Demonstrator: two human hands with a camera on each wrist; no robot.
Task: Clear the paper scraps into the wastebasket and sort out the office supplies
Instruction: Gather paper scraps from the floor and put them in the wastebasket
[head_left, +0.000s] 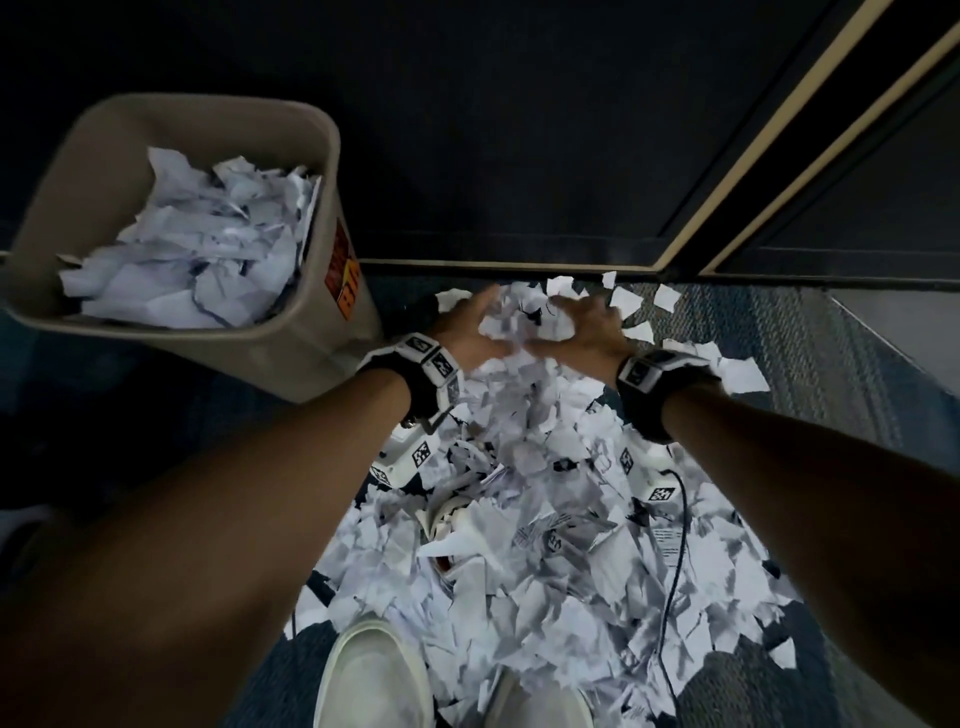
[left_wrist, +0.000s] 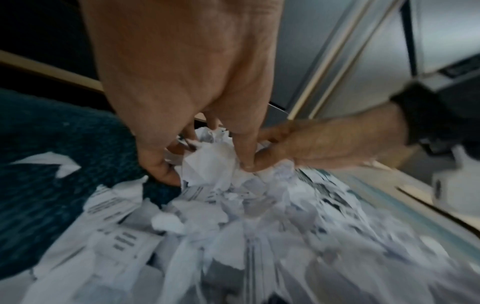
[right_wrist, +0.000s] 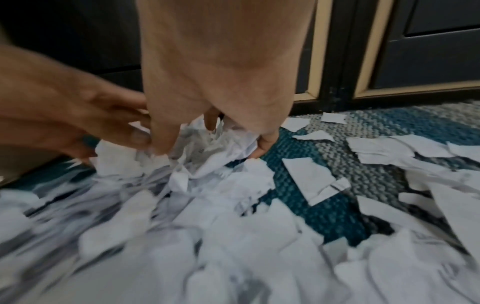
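Fingers (left_wrist: 245, 152) of the left hand (head_left: 467, 332) and the right hand (head_left: 587, 327) curl from both sides around one crumpled wad of paper scraps (head_left: 514, 322) at the far edge of the pile, near a dark cabinet base (head_left: 519, 208). More scraps cover the patterned carpet (right_wrist: 337, 162) back to a pair of white shoes (head_left: 374, 670). To the left stands the tan wastebasket (head_left: 322, 291), already holding torn paper. A black cable (head_left: 680, 525) runs through the pile, half buried.
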